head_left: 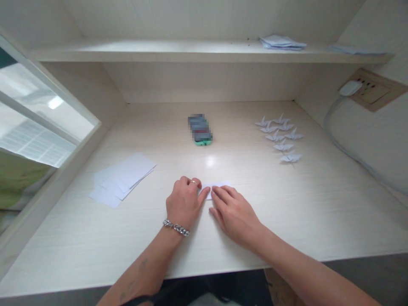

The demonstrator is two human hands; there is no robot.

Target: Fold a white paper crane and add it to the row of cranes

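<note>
A small folded sheet of white paper (208, 196) lies flat on the desk near its front, mostly covered by my hands. My left hand (183, 202) is closed at the paper's left end, fingers curled and thumb pressing down on it. From the right, my right hand (234, 210) rests with its fingers stretched out flat over the paper and its thumb apart, on the desk side. The paper's outer ends are hidden under both hands.
Loose white sheets (127, 176) lie fanned at the left. Several paper cranes (283, 136) stand at the back right. A pixelated dark item with a green end (203, 143) lies at the back middle. Folded papers (282, 42) sit on the shelf (159, 56). A cable (346, 153) hangs along the right wall.
</note>
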